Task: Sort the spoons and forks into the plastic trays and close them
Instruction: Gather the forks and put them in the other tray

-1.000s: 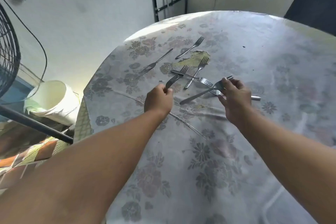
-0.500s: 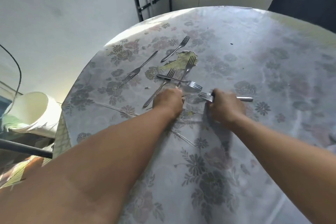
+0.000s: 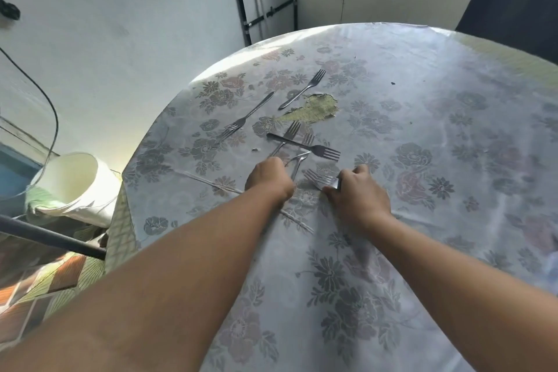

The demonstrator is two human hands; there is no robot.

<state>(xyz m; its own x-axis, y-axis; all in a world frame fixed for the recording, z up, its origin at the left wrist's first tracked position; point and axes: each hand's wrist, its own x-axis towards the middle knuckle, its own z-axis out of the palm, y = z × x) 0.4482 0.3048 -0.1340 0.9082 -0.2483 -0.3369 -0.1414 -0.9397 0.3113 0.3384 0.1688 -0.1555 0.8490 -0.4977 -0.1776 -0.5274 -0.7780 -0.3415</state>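
At table centre, left hand [image 3: 267, 177] curls round fork handles [image 3: 297, 164]; right hand [image 3: 357, 193] grips a bunch of forks [image 3: 321, 180], tines toward the left hand. Loose forks [image 3: 305, 145] lie crossed just beyond; two more [image 3: 303, 88] farther off. No trays visible. Judged: thin steel, stiff, light, slippery on the glossy tablecloth [image 3: 422, 130]; pinch mid-handle.

The right hand [image 3: 357, 190], which a second ago pinched a fork above the cloth, now lies low on the table gripping forks [image 3: 321, 180] whose tines point left. The left hand [image 3: 267, 177] has shifted right from the lone fork's handle and now holds handles [image 3: 297, 161] near the crossed forks
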